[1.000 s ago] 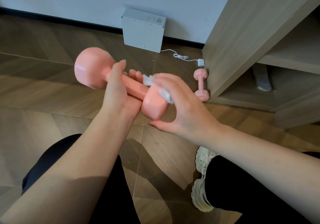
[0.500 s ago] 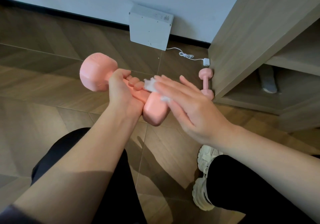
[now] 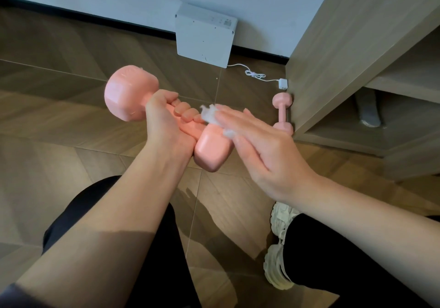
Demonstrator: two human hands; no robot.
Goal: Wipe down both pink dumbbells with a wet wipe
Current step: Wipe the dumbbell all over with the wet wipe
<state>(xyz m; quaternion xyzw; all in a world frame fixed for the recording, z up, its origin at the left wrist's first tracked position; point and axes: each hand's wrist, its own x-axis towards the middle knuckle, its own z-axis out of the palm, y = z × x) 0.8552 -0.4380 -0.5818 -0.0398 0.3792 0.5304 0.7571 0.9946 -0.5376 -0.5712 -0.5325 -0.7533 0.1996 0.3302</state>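
Observation:
A pink dumbbell (image 3: 128, 93) is held in the air over the floor, and my left hand (image 3: 166, 122) grips its handle from below with fingers curled round it. My right hand (image 3: 264, 150) lies flat with straight fingers, pressing a crumpled white wet wipe (image 3: 210, 115) onto the dumbbell's near head. The wipe shows at the fingertips and under the palm. A second pink dumbbell (image 3: 282, 112) lies on the floor against the wooden cabinet, beyond my right hand.
A wooden cabinet (image 3: 345, 53) with open shelves stands at the right. A white box (image 3: 204, 38) leans on the wall, with a white cable and plug (image 3: 282, 84) running to the cabinet. My knees and a white shoe (image 3: 277, 255) are below on the wood floor.
My right hand went from fingers curled round the near head to lying flat on it, sliding the wipe across its top. The dumbbell stayed in my left hand.

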